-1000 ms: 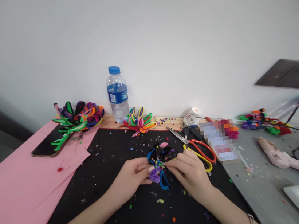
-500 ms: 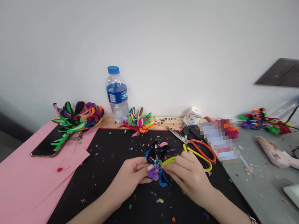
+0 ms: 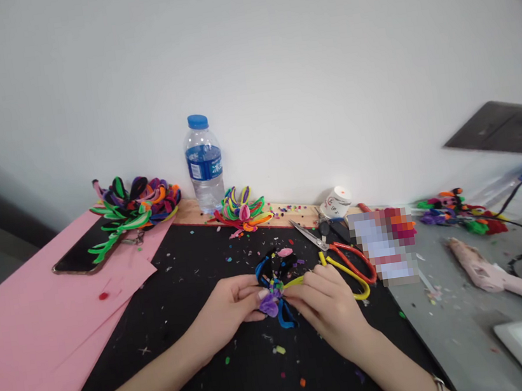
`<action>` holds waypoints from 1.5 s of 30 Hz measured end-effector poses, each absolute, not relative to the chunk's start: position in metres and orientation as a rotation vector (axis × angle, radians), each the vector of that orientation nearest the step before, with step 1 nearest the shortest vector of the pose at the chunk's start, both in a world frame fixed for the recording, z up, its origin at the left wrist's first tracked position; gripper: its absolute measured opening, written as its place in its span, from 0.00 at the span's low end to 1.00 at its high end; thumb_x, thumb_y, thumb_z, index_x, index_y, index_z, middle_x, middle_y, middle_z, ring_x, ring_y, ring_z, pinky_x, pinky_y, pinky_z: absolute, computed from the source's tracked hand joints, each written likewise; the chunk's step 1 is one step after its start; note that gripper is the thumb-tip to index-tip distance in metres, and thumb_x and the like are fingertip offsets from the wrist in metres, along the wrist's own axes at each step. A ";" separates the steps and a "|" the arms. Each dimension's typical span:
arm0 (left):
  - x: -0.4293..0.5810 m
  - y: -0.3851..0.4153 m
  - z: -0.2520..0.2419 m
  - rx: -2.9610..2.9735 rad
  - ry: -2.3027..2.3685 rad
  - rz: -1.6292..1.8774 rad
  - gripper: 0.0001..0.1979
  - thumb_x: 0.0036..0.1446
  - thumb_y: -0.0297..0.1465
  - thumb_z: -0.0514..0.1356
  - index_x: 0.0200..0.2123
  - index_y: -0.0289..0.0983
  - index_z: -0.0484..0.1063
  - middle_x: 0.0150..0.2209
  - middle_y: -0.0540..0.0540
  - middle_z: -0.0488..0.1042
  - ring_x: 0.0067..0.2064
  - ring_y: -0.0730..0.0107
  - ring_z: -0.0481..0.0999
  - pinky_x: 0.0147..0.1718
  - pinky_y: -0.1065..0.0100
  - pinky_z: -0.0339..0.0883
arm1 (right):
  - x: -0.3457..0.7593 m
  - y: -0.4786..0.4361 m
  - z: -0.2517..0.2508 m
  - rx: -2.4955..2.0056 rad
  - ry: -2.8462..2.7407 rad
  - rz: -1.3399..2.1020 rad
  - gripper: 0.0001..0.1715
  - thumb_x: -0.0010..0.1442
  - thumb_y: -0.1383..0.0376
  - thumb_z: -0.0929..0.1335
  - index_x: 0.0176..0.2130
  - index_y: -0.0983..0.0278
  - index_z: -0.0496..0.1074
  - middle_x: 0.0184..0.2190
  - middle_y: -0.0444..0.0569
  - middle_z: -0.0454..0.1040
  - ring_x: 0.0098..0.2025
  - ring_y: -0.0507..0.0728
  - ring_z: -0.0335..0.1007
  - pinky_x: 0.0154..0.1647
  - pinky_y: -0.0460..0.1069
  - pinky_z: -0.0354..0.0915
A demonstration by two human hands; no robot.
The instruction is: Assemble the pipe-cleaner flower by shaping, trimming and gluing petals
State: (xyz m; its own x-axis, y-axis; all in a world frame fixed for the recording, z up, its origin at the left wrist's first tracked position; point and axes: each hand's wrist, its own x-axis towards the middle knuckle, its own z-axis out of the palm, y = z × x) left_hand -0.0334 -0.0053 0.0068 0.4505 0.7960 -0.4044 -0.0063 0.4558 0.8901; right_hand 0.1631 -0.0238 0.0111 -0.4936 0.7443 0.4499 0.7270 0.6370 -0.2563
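Between my hands, above the black mat [image 3: 192, 371], is a flower-like piece of looped pipe cleaners [image 3: 270, 304] in purple, blue, black and green. My left hand [image 3: 236, 301] pinches its left side, thumb and fingers closed by the purple loop. My right hand [image 3: 327, 296] is closed with fingertips at the right side, on a yellow-green pipe cleaner [image 3: 295, 282] that runs into the piece's middle. The fingers partly hide where it joins. Just beyond my right hand lie scissors [image 3: 354, 263] with one red and one yellow handle, blades pointing back left.
Behind stand a water bottle [image 3: 204, 164] and a small pipe-cleaner bundle [image 3: 244, 210]. A larger bundle [image 3: 137, 202] and a phone [image 3: 80, 251] lie on pink paper [image 3: 32, 322]. A tipped paper cup [image 3: 336, 201] rests by the wall. To the right are a glue gun [image 3: 503, 279] and cords.
Almost nothing differs. The looped piece has tilted very slightly between my fingers, its lower blue loop shifting a little; both hands keep their grip in the same place.
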 end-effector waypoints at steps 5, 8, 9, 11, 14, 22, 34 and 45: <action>-0.033 -0.006 0.007 0.982 0.986 0.600 0.16 0.48 0.37 0.60 0.41 0.38 0.73 0.32 0.49 0.77 0.35 0.68 0.74 0.37 0.68 0.66 | 0.165 -0.023 0.012 -1.138 -2.282 0.032 0.08 0.58 0.69 0.63 0.34 0.62 0.72 0.22 0.45 0.66 0.26 0.52 0.54 0.28 0.48 0.51; -0.033 -0.006 0.007 0.987 0.984 0.593 0.15 0.49 0.36 0.59 0.41 0.39 0.72 0.32 0.49 0.77 0.36 0.69 0.74 0.37 0.69 0.65 | 0.166 -0.021 0.011 -1.153 -2.243 0.024 0.08 0.58 0.69 0.63 0.34 0.63 0.72 0.22 0.45 0.65 0.26 0.51 0.54 0.29 0.48 0.51; -0.033 -0.006 0.007 0.988 0.981 0.591 0.15 0.49 0.36 0.59 0.41 0.38 0.72 0.32 0.49 0.77 0.36 0.69 0.74 0.37 0.69 0.65 | 0.167 -0.021 0.010 -1.155 -2.232 0.018 0.07 0.58 0.68 0.63 0.34 0.63 0.72 0.22 0.44 0.65 0.26 0.51 0.54 0.29 0.48 0.51; -0.032 -0.006 0.006 0.991 0.970 0.586 0.16 0.49 0.36 0.59 0.41 0.37 0.72 0.31 0.48 0.77 0.35 0.69 0.74 0.36 0.69 0.65 | 0.167 -0.019 0.009 -1.157 -2.210 0.002 0.07 0.58 0.68 0.64 0.33 0.63 0.72 0.21 0.44 0.64 0.26 0.51 0.54 0.28 0.48 0.52; -0.032 -0.006 0.005 0.990 0.945 0.578 0.16 0.49 0.37 0.59 0.42 0.37 0.72 0.31 0.48 0.77 0.35 0.69 0.74 0.37 0.68 0.65 | 0.168 -0.018 0.008 -1.183 -2.182 -0.032 0.07 0.57 0.68 0.64 0.33 0.63 0.72 0.21 0.44 0.63 0.25 0.51 0.54 0.27 0.47 0.51; -0.030 -0.008 0.003 1.007 0.901 0.559 0.14 0.50 0.35 0.59 0.40 0.36 0.72 0.31 0.49 0.76 0.34 0.72 0.73 0.36 0.70 0.65 | 0.165 -0.016 0.005 -1.224 -2.230 -0.186 0.09 0.59 0.67 0.63 0.33 0.63 0.73 0.20 0.44 0.62 0.26 0.52 0.54 0.29 0.48 0.51; -0.031 -0.007 0.004 0.996 0.918 0.551 0.16 0.49 0.36 0.59 0.42 0.37 0.72 0.32 0.49 0.77 0.35 0.70 0.73 0.37 0.69 0.65 | 0.165 -0.016 0.009 -1.236 -2.243 -0.112 0.10 0.59 0.67 0.62 0.36 0.64 0.73 0.21 0.46 0.64 0.26 0.52 0.55 0.28 0.48 0.51; -0.031 -0.007 0.002 1.007 0.890 0.555 0.16 0.49 0.36 0.59 0.41 0.36 0.72 0.32 0.48 0.76 0.35 0.70 0.73 0.37 0.68 0.65 | 0.165 -0.015 0.009 -1.326 -2.190 0.168 0.10 0.59 0.67 0.61 0.33 0.63 0.71 0.23 0.45 0.65 0.28 0.52 0.61 0.30 0.48 0.55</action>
